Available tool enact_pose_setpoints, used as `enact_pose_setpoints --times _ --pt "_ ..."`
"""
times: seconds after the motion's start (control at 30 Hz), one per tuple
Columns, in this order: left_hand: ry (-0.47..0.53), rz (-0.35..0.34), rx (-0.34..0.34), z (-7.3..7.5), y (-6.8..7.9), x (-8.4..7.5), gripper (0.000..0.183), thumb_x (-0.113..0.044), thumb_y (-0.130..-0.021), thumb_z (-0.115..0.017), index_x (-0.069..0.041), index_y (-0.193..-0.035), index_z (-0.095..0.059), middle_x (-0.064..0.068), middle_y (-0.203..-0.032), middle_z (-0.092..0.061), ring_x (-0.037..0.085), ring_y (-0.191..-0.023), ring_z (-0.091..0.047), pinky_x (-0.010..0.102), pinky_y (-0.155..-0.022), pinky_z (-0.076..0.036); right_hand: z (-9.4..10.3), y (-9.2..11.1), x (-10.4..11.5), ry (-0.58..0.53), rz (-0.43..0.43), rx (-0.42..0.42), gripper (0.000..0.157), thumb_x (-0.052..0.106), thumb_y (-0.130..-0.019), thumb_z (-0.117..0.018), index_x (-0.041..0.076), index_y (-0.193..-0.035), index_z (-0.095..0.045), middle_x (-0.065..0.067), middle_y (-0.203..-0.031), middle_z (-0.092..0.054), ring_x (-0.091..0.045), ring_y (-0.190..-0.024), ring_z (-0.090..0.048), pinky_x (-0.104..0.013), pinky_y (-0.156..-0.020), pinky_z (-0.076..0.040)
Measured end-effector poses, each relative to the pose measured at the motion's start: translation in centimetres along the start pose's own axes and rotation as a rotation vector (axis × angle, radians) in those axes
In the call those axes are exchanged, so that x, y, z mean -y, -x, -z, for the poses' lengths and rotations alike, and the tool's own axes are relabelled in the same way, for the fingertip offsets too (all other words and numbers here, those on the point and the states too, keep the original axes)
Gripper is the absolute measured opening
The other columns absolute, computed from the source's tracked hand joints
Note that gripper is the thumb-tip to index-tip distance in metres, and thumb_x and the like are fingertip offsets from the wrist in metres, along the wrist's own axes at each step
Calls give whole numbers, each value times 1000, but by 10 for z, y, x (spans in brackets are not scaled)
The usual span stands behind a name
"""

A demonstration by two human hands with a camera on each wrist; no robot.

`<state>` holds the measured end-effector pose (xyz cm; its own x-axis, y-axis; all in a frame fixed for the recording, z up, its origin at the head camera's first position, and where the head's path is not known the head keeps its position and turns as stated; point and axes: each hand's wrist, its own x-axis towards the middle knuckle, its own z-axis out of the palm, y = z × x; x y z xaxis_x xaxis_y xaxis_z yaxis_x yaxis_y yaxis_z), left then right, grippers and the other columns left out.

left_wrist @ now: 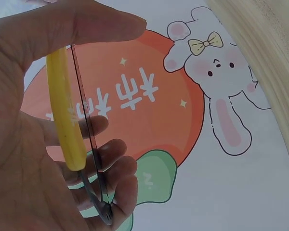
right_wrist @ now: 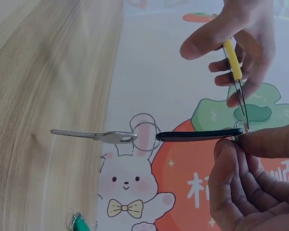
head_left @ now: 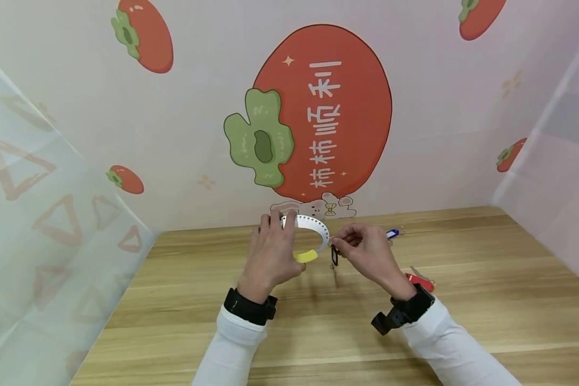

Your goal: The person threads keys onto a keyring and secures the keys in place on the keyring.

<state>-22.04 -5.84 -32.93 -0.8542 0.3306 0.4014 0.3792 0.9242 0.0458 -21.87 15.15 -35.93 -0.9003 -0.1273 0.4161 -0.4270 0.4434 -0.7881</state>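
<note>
My left hand [head_left: 272, 254] holds a curved silver key-ring band [head_left: 303, 221] with a row of small holes and a yellow grip [head_left: 305, 257]. Its thumb is below and its fingers above. In the left wrist view the yellow grip [left_wrist: 66, 113] appears edge-on inside the hand. At the band's right edge, my right hand [head_left: 366, 252] pinches a small metal ring [right_wrist: 241, 121] between thumb and forefinger. From that ring hangs a black key tag [right_wrist: 197, 134], then a thin split ring [right_wrist: 144, 149] and a silver key [right_wrist: 116, 137]. The key hangs above the table.
On the wooden table [head_left: 198, 305], beyond my right hand, lies a blue key tag [head_left: 393, 234]. A red key tag [head_left: 421, 281] with a key lies near my right wrist. A green tag [right_wrist: 80, 224] shows low in the right wrist view. A printed backdrop [head_left: 198, 107] stands behind.
</note>
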Motion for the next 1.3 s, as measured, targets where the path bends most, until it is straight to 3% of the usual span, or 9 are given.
enact_pose_setpoints --times 0.1,0.33,0.83,1.3 --pt "0 -2 -15 -1 0 0 103 -34 -54 -97 -9 -141 -49 20 -126 -52 34 -99 -53 42 -72 -49 0 0 1 -20 -19 6 4 3 -92 -72 2 -88 -71 -5 -77 -70 -25 -68 -69 -28 -58 -54" --pt "-3 -6 -31 -1 1 -1 102 -31 -54 -98 -10 -141 -50 19 -126 -52 35 -101 -53 43 -73 -49 1 0 2 -33 -36 16 5 4 -93 -72 1 -88 -70 -6 -78 -71 -17 -67 -69 -28 -60 -55" --pt "-45 -23 -65 -2 1 -4 100 -33 -51 -99 -8 -136 -53 20 -128 -51 34 -98 -53 42 -70 -48 2 1 1 -11 -37 13 5 3 -92 -71 1 -88 -70 -7 -76 -70 -28 -68 -70 -27 -57 -54" --pt "-54 -27 -89 -2 1 -5 99 -32 -51 -99 -8 -135 -53 20 -127 -51 35 -100 -53 43 -71 -49 2 1 1 6 -33 -5 5 4 -92 -72 1 -89 -69 -6 -77 -70 -18 -66 -69 -27 -59 -55"
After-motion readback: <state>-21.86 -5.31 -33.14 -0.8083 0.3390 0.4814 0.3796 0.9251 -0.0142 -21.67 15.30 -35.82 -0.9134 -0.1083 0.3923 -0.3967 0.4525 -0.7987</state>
